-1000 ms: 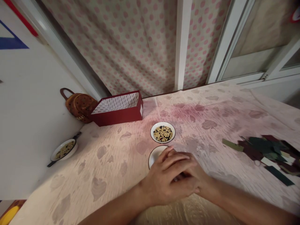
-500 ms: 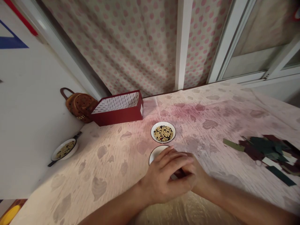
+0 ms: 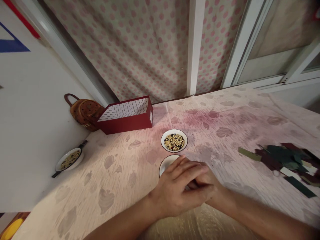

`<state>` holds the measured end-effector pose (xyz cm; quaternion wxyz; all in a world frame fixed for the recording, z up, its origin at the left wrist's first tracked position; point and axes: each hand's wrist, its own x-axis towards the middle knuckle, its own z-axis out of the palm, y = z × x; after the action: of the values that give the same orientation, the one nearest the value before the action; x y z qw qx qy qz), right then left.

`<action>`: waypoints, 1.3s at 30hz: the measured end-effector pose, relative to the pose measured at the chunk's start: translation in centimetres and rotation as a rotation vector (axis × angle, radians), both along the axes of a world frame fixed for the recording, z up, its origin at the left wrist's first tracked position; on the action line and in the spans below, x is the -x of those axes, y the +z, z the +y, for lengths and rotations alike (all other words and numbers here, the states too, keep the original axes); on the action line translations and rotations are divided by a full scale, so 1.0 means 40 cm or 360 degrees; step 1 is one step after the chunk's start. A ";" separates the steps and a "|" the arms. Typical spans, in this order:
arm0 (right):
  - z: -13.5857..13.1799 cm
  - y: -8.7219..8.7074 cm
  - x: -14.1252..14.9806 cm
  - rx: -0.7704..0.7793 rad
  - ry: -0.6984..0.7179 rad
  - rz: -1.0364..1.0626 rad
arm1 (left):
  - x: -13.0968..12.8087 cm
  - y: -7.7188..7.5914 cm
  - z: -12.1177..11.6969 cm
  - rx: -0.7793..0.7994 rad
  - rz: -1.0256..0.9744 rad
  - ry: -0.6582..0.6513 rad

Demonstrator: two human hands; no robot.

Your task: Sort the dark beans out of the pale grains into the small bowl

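My left hand (image 3: 178,190) lies over my right hand (image 3: 212,190) on the table, just in front of me. The left fingers stretch across the right knuckles and are pressed together. My right hand's fingers are curled under the left and mostly hidden; whether they hold anything does not show. Both hands cover the near half of a small white dish (image 3: 167,164). A second white dish (image 3: 174,141) with yellow and dark beans stands just behind it, untouched.
A red open box (image 3: 126,115) and a brown woven bag (image 3: 84,111) sit at the back left. A bowl of beans with a dark handle (image 3: 69,159) rests on the left ledge. Dark green and maroon card pieces (image 3: 285,160) lie at the right.
The two hands have stayed clasped over the near dish, shifting only slightly; the left fingers have settled a little further over the right hand.
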<state>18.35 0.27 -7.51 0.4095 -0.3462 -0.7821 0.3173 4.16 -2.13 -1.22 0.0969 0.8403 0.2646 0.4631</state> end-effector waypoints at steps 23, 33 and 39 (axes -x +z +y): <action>0.007 -0.017 -0.010 -0.0316 0.0075 -0.0063 | 0.010 0.009 0.004 -0.0056 0.0138 -0.0021; 0.006 0.014 -0.014 -0.0598 -0.0002 -0.0116 | 0.005 -0.001 0.004 -0.0006 0.0006 -0.0047; 0.021 -0.023 -0.015 -0.0379 0.0101 -0.0072 | 0.006 0.003 0.005 -0.0076 0.0069 -0.0002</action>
<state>18.95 1.11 -8.42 0.4198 -0.2774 -0.8338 0.2272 3.91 -1.91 -1.10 0.0714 0.8524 0.2551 0.4508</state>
